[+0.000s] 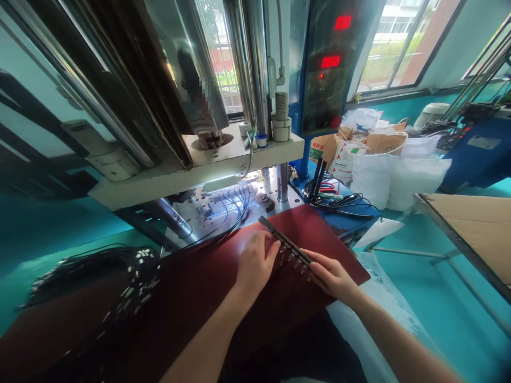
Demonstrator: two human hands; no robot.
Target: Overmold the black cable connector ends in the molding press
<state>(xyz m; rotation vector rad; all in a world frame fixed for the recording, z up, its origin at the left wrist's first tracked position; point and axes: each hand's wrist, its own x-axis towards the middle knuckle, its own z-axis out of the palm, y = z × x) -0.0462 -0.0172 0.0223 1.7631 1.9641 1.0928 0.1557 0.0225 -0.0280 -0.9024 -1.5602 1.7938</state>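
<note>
Two bare hands work over the near half of a flat, dark red-brown work board (187,314). The right hand (331,276) is closed in a pinch on the near end of a long, narrow black strip set with a row of small metal pins (285,246). From that hand, the strip's long axis runs diagonally up and left toward the board's far edge. The left hand (255,263) is open with its fingers loosely curved, just beside the strip's middle; the right hand is the nearer to its end.

Along the board's left edge lies a heap of thin black cables with small white tags (131,266). Past the far edge, black wires cross a perforated steel plate (223,210) beneath a cream-coloured press head (179,173) on a polished steel column (282,183). Beyond it, a blue control panel (319,90) glows with red digital readouts, too blurred to read. To the right, a black cable coil (335,201) lies on a blue bench, with white sacks (371,181) behind it. No label is legible.
</note>
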